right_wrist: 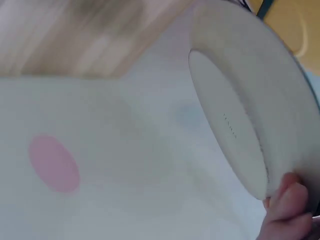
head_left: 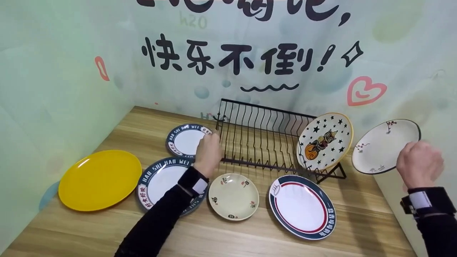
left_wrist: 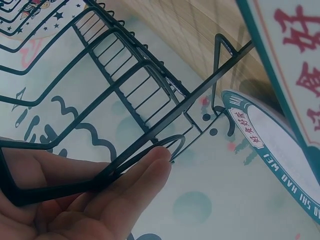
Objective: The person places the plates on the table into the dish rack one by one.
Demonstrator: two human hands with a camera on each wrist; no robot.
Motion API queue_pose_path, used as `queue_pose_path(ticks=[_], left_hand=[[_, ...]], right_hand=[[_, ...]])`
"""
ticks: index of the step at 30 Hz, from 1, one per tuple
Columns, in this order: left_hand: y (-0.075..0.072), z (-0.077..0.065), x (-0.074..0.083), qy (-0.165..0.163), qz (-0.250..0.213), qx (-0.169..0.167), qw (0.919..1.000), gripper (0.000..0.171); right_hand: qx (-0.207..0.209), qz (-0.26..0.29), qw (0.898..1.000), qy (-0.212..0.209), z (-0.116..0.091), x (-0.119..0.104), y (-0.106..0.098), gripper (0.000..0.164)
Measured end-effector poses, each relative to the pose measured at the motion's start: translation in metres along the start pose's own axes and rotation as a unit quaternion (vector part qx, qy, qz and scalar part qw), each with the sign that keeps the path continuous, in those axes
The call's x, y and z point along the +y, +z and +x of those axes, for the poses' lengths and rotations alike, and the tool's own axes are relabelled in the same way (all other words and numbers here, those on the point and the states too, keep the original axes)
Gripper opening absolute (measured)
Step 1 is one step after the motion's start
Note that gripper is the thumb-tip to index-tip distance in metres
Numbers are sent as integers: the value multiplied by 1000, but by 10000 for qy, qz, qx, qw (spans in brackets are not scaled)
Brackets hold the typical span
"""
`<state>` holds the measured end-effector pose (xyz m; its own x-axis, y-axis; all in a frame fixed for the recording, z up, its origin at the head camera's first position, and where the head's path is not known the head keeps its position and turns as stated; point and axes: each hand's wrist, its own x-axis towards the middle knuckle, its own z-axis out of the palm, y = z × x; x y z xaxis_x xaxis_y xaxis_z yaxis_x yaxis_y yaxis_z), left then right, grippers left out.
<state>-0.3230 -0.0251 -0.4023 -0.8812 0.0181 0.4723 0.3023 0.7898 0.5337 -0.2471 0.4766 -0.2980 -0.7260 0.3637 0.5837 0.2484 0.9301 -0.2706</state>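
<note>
R sleeve [head_left: 435, 233] up close, R hand [head_left: 419, 164] pinches blossom plate [head_left: 382, 148] just ahead-left of it, L hand [head_left: 208, 151] clasps rack [head_left: 255, 165] — prob best: brace rack firmly, tilt plate w/ care, clear of cat plate [head_left: 330, 134] btwn hands.

bk wall [head_left: 171, 89]: pale, blk lettering [head_left: 236, 59] + pink heart [head_left: 366, 92] | L wall [head_left: 53, 89]: pale grn | tbl [head_left: 242, 237]: lt wood-grain

Black metal wire rack [head_left: 257, 165], glossy yellow plate [head_left: 100, 180], smooth wood-grain tabletop [head_left: 235, 239]
</note>
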Motion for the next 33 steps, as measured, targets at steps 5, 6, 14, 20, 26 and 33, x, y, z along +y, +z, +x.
queue_pose_path(ticks=[5, 6, 14, 20, 26, 33], left_hand=[[-1, -1, 0, -63, 31, -52, 10000, 27], [-1, -1, 0, -47, 47, -30, 10000, 26], [0, -2, -1, 42, 145, 26, 9999, 24], [1, -1, -1, 90, 169, 37, 9998, 21], [0, -1, 0, -11, 184, 20, 9998, 21], [-1, -1, 1, -47, 130, -41, 9999, 19]], right_hand=[[141, -716, 9970, -264, 8, -18, -21, 40], [189, -886, 9952, -376, 10, -21, -25, 40], [1090, 175, 9911, -742, 16, -44, -50, 49], [1802, 1073, 9746, -788, 19, -61, -62, 46], [2317, 1122, 9637, -703, 17, -80, -71, 44], [2258, 1313, 9630, -669, 6, -105, -71, 42]])
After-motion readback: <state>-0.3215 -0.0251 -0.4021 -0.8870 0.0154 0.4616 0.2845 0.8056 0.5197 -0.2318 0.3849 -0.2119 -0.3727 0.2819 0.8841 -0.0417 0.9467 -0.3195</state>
